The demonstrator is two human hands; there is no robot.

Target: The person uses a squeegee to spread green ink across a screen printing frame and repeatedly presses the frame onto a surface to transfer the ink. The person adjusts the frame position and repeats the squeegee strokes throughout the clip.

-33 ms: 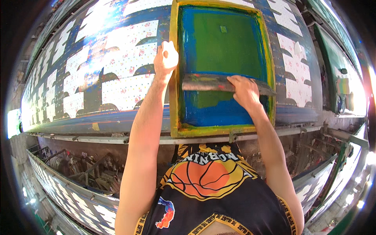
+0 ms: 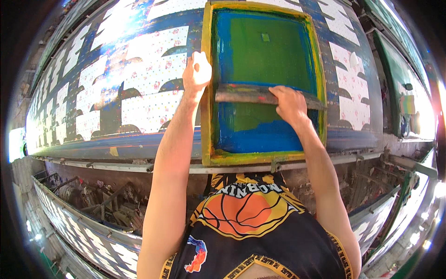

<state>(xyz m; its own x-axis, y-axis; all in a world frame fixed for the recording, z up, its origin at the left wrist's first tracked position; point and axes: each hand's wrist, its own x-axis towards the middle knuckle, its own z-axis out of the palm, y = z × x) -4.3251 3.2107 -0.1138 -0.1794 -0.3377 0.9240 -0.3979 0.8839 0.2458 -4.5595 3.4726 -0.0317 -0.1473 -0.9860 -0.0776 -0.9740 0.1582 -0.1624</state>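
Observation:
A screen-printing frame (image 2: 206, 135) with yellow-stained bars lies flat on the long table. Its mesh is green in the middle, with blue ink around the edges and near the front. My right hand (image 2: 291, 103) is closed over a long dark squeegee (image 2: 241, 94), which lies crosswise on the mesh and reaches almost from side bar to side bar. At the frame's left bar, my left hand (image 2: 197, 72) is closed against the wood, its fingers partly washed out by glare. The squeegee's lower edge is hard to make out.
White patterned fabric pieces (image 2: 153, 109) lie in rows on the table (image 2: 116, 152) to the left, and more fabric pieces (image 2: 351, 88) lie at the right. A metal rail (image 2: 116, 166) runs along the near edge. Beyond a littered gap (image 2: 111, 204), another table stands lower left.
The squeegee and my right hand have shifted slightly away from me over the mesh. My left hand stays at the frame's left bar.

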